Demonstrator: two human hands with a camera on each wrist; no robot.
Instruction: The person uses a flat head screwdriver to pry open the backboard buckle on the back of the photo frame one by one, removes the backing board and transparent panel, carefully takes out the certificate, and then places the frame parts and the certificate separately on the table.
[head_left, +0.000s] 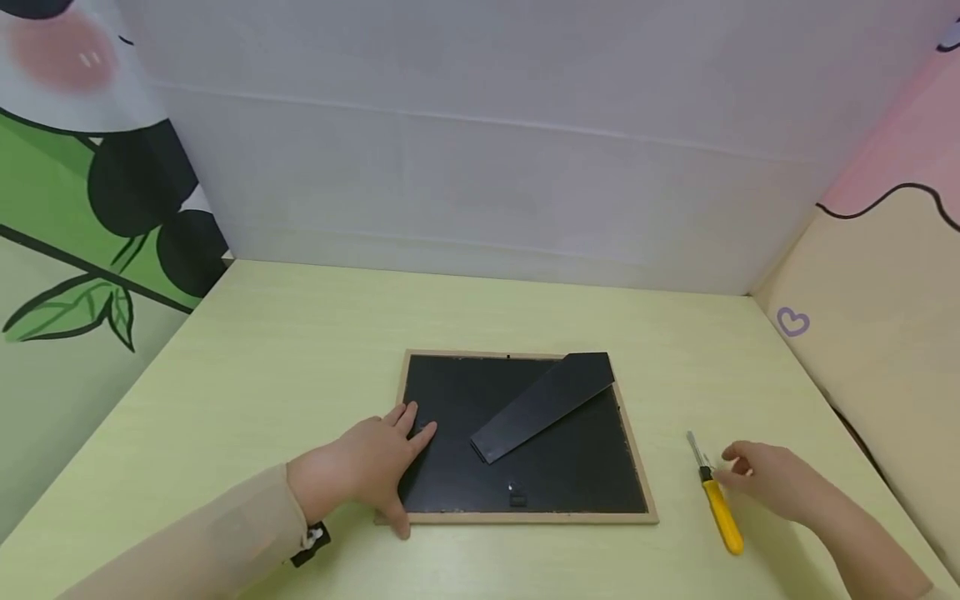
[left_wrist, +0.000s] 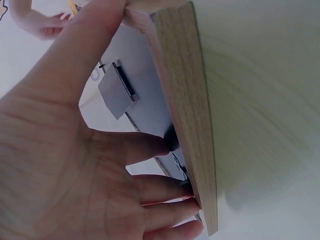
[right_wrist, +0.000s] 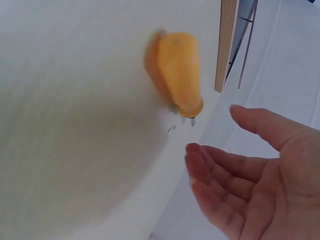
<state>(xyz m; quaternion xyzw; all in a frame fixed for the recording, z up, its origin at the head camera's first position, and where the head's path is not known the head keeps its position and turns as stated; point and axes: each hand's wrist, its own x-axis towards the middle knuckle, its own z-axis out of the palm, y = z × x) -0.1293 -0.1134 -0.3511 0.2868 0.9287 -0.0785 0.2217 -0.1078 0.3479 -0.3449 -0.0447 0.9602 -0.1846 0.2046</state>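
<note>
A picture frame (head_left: pixel 525 517) with a light wood edge lies back side up on the table, its black back panel (head_left: pixel 465 383) showing. A black stand leg (head_left: pixel 547 408) lies slantwise across the panel. My left hand (head_left: pixel 367 467) rests on the frame's left edge, fingers spread on the panel and thumb at the near corner. In the left wrist view, the fingers touch the wooden edge (left_wrist: pixel 185 115). To the frame's right lies a screwdriver (head_left: pixel 722 512) with a yellow handle. Beside it hovers my right hand (head_left: pixel 780 479), fingers loosely bent and holding nothing.
Tiny dark pieces (right_wrist: pixel 171 128), too small to identify, lie near the screwdriver in the right wrist view. The pale table (head_left: pixel 300 333) meets a white sheet (head_left: pixel 487 183) at the back. Painted walls stand at both sides.
</note>
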